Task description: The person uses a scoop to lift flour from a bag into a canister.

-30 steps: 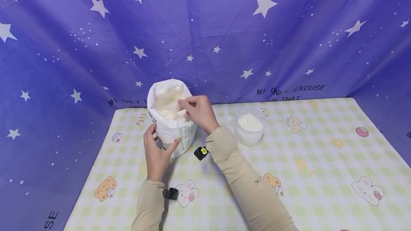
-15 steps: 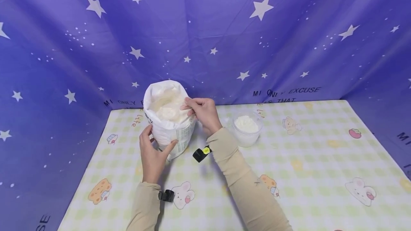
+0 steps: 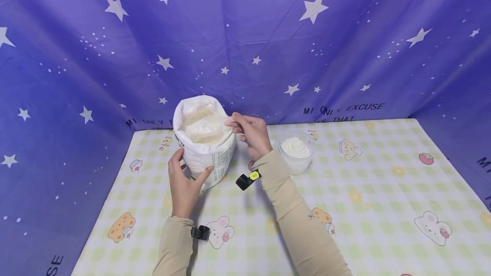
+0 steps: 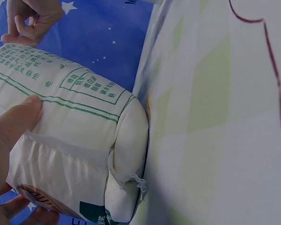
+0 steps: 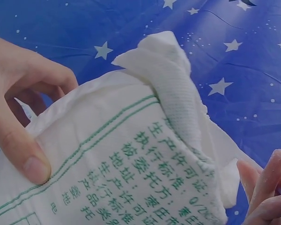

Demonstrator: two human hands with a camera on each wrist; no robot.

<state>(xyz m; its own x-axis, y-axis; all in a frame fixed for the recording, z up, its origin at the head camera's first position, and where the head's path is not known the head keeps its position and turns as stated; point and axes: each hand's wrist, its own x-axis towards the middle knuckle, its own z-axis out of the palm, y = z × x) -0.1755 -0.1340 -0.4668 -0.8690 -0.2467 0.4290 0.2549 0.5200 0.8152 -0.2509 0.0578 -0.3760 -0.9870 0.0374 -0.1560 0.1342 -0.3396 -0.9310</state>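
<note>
Left hand (image 3: 185, 187) grips a white, green-printed woven bag (image 3: 209, 153) near the far-left corner of the green-checked desk (image 3: 387, 191); right hand (image 3: 252, 133) at its rim, grip unclear; apparently working the mouth, next needing steadiness

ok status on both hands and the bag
Left fingers grip bag. Right fingers at its rim, hold unclear. Bag open, powder inside. No blockage visible; tub stands apart at right.

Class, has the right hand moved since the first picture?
Yes: judged against the tub, the right hand has shifted rightward, to the right rim of the bag.
</note>
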